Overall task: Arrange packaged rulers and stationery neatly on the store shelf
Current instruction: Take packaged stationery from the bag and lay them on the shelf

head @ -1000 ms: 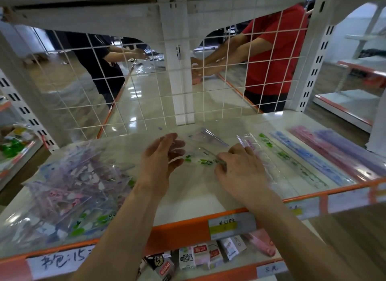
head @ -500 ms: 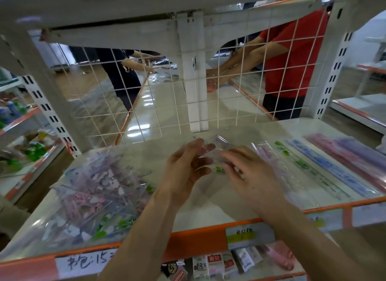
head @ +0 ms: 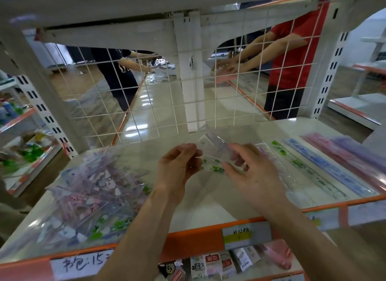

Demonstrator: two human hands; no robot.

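left hand [head: 177, 170]: pinches one end of clear ruler packet [head: 213, 154] | right hand [head: 252, 176]: pinches the other end | packet: spanning both grips, above shelf [head: 200, 209] | packet heap [head: 89, 186] left of grips; laid rulers [head: 325, 165] right

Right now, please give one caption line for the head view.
Left hand and right hand hold a clear ruler pack over the shelf, beside sorted rulers.

One wide-angle camera, worn on the person's head, looks forward and down from close above the shelf [head: 198, 209]. Both forearms enter from the bottom edge; the left hand [head: 175, 167] and right hand [head: 254, 176] hold a ruler packet [head: 213, 148] at mid-frame, the wire grid [head: 146, 92] straight ahead.
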